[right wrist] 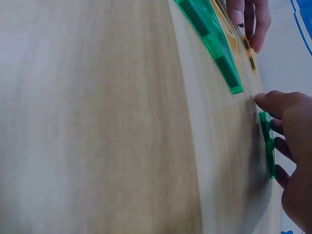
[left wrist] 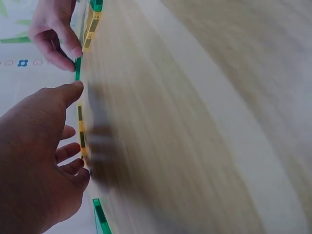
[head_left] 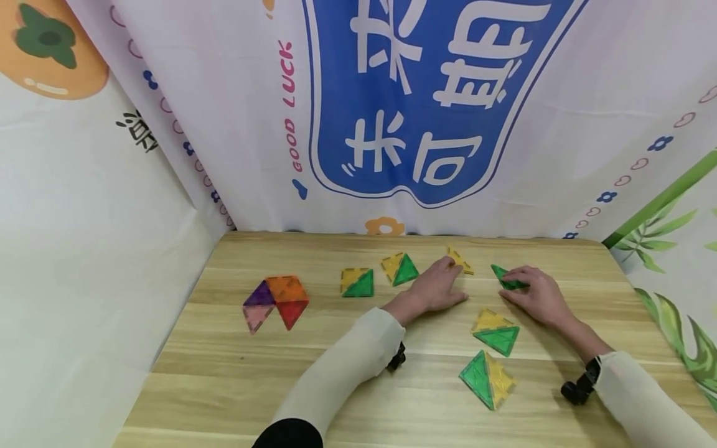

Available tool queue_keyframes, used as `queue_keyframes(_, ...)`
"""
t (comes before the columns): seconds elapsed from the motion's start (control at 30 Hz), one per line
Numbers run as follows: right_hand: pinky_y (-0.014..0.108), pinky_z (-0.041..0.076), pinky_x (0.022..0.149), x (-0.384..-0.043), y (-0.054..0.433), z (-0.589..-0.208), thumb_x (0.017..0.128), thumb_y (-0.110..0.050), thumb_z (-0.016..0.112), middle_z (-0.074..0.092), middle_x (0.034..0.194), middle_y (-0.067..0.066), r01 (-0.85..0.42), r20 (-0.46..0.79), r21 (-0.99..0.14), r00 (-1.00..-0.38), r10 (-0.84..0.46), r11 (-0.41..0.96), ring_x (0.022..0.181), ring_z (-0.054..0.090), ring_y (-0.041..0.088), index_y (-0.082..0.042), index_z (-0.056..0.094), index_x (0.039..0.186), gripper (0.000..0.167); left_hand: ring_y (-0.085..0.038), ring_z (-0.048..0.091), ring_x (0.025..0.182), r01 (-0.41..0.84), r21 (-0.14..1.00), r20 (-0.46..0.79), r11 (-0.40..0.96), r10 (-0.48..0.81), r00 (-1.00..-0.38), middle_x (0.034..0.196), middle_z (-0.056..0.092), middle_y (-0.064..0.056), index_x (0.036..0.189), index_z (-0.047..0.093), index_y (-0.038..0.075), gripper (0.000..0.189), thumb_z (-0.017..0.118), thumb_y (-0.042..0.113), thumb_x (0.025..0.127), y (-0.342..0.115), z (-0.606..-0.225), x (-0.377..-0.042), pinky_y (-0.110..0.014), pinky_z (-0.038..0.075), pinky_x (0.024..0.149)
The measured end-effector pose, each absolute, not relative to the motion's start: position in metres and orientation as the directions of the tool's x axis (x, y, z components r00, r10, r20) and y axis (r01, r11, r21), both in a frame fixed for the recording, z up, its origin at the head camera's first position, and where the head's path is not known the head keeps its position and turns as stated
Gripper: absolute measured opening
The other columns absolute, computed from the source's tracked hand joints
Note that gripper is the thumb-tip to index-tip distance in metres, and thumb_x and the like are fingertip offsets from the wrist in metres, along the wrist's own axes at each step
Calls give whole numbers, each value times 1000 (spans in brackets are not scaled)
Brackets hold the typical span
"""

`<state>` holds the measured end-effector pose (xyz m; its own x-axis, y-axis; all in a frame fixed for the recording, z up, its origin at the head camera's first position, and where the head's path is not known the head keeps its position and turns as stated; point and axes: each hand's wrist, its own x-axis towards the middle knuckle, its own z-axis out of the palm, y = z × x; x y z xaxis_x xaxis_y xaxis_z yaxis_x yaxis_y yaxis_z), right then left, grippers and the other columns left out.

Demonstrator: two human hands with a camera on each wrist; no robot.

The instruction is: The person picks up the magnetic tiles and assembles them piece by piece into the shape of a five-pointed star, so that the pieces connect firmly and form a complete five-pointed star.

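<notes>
Pale sleeves come in over a wooden table, a black device at each wrist; the left hand is at a yellow triangle near the table's far edge, fingers spread and thumb held well apart; the right hand is at a green triangle to the right of the yellow one, its fingers touching the tile, though whether they pinch it I cannot tell; nearer the camera lie two green-and-yellow pairs, one below the other; two more pairs lie left of the left hand, their triangles set edge to edge; farther left, orange, purple, pink and red tiles fan around one point; behind everything hangs a printed cloth.
</notes>
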<state>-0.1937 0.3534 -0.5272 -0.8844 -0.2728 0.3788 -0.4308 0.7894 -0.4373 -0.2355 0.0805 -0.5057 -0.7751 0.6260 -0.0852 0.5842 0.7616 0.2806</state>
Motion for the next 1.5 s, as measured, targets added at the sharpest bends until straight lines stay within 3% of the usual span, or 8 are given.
queue_keyframes(0.17,39,57,77,-189,356,-528,81,-6,92,74,107,14,-457,398,-437,-871,-289,775,96,69,35,-6,82,105,26,-15,52,137,591,296,-68,751,633,-771,153,46,-5,160,48,16,67,60,54,105,74,-505,-233,-25,48,109)
queue_keyframes(0.33,20,48,80,-185,358,-530,78,-3,93,71,112,15,-481,416,-459,-859,-298,747,99,67,34,-3,81,108,32,-13,56,126,584,325,-39,744,627,-778,146,50,-4,158,51,17,66,63,53,104,71,-507,-232,-23,50,103)
queue_keyframes(0.4,25,47,84,-184,360,-531,77,-4,94,69,115,17,-461,419,-465,-867,-271,756,103,64,37,-1,80,110,36,-12,56,122,577,343,-18,741,620,-785,144,51,-3,157,52,17,67,66,53,102,72,-509,-233,-23,50,100)
queue_keyframes(0.6,63,45,91,-179,365,-533,78,-9,94,65,119,27,-362,388,-481,-905,-177,798,111,57,48,8,77,113,43,-11,54,114,557,348,29,754,585,-810,138,50,-1,151,58,18,66,73,54,97,80,-514,-233,-21,51,85)
queue_keyframes(0.7,69,44,92,-177,367,-534,81,-13,92,65,120,30,-323,363,-488,-920,-148,811,113,56,51,11,75,114,45,-13,52,121,540,325,43,777,558,-829,142,47,-2,149,59,19,65,74,54,96,84,-516,-233,-22,53,85)
queue_keyframes(0.9,70,46,94,-176,370,-531,83,-17,91,69,118,31,-300,348,-469,-927,-138,831,113,59,51,10,75,114,45,-18,49,137,498,304,48,812,509,-859,149,50,-3,149,58,19,64,74,53,97,88,-515,-234,-28,47,110)
queue_keyframes(1.33,70,46,98,-183,371,-527,81,-14,92,70,126,23,-382,297,-488,-918,-262,785,119,60,48,-1,78,117,41,-21,50,140,471,436,5,767,521,-854,151,57,-4,155,50,17,71,81,39,95,82,-514,-241,-29,46,113)
queue_keyframes(1.5,41,50,101,-188,365,-525,79,-12,94,72,124,12,-470,320,-451,-879,-353,759,117,63,35,-5,80,115,39,-22,51,139,505,466,0,727,571,-821,150,59,-4,155,51,16,71,83,35,94,78,-510,-243,-28,45,113)
